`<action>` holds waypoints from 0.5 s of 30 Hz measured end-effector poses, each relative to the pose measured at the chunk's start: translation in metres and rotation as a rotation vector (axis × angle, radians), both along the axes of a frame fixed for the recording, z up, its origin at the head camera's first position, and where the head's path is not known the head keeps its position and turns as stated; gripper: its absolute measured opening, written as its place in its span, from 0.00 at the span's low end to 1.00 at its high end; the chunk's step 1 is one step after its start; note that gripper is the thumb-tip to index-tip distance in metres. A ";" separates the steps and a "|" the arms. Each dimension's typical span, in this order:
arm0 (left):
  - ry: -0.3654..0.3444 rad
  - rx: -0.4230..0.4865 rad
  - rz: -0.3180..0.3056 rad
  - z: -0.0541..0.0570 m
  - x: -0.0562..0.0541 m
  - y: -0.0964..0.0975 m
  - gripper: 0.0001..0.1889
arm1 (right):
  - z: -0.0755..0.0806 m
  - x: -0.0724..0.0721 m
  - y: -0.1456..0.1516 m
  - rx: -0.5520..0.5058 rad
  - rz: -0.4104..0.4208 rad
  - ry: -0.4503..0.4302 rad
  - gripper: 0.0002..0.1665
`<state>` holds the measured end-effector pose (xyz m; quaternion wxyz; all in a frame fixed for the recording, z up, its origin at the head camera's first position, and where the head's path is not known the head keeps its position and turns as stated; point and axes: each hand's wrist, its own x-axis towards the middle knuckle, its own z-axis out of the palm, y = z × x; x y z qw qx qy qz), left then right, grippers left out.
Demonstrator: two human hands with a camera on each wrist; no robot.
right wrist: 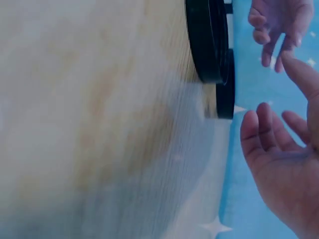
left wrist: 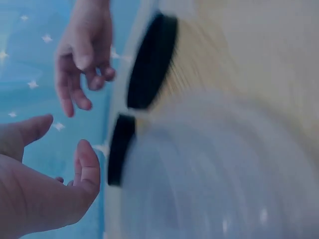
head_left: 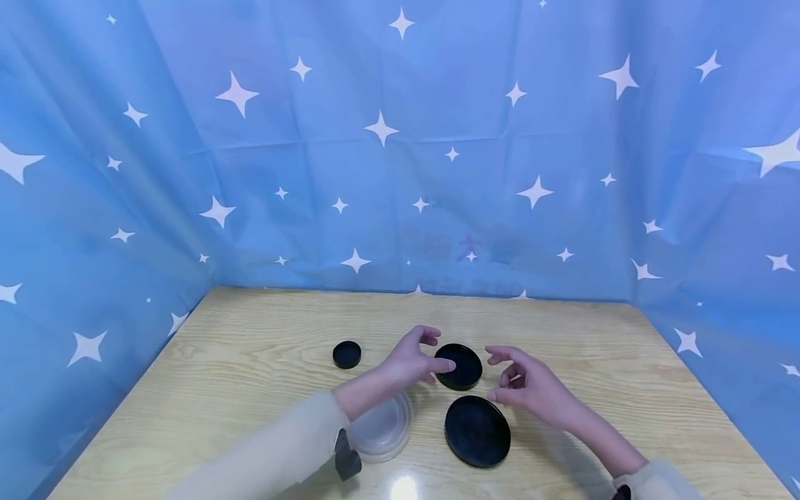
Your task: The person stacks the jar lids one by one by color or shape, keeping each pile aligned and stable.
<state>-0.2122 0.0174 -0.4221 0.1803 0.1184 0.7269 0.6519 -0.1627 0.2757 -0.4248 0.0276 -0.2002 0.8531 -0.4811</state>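
Note:
My left hand (head_left: 409,361) is held over the table with loosely bent fingers and nothing in its grasp. Its thumb overlaps the medium black round dish (head_left: 465,369) in the head view. To the right of that dish is my right hand (head_left: 531,385), also holding nothing, its thumb and fingers apart. The large black round dish (head_left: 478,432) lies nearer to me, just left of the right thumb. Partly hidden under my left forearm is a translucent round plastic container (head_left: 382,430). In the left wrist view this container (left wrist: 199,189) looms large and blurred.
A small black round dish (head_left: 346,354) sits to the left of my left hand. Everything lies on a light wooden table (head_left: 262,361). A blue curtain (head_left: 350,167) with white stars encloses its back and sides.

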 end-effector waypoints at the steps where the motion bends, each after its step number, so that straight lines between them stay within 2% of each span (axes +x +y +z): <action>1: -0.012 -0.012 -0.007 -0.002 -0.004 0.001 0.33 | -0.001 -0.004 0.000 0.004 -0.001 -0.003 0.39; 5: -0.045 -0.064 -0.012 -0.012 -0.014 0.004 0.35 | -0.006 -0.019 -0.001 0.029 -0.003 -0.019 0.39; 8: -0.068 -0.069 -0.020 -0.017 -0.019 0.002 0.37 | -0.010 -0.028 0.000 0.057 -0.004 -0.043 0.41; 15: -0.075 -0.055 -0.069 -0.022 -0.028 -0.004 0.37 | -0.022 -0.042 -0.002 0.044 0.003 -0.132 0.49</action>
